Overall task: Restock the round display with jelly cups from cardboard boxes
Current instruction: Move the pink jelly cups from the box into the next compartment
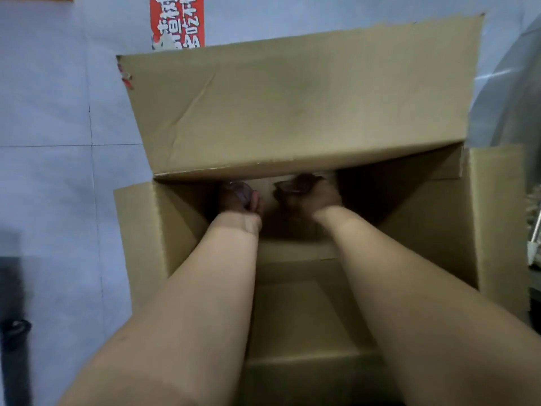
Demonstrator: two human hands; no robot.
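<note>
Pale floor tiles (52, 118) surround an open cardboard box (295, 109). At twelve o'clock, jelly cups are gripped by left hand (241, 200) and right hand (310, 194); restocking seems unfinished.

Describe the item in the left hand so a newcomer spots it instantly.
Start at the big open cardboard box filling the view, both arms reaching in. Deep inside, under the far flap, the left hand grips a small clear glossy cup. It shines against dull brown cardboard; the right hand holds a darker item.
</note>
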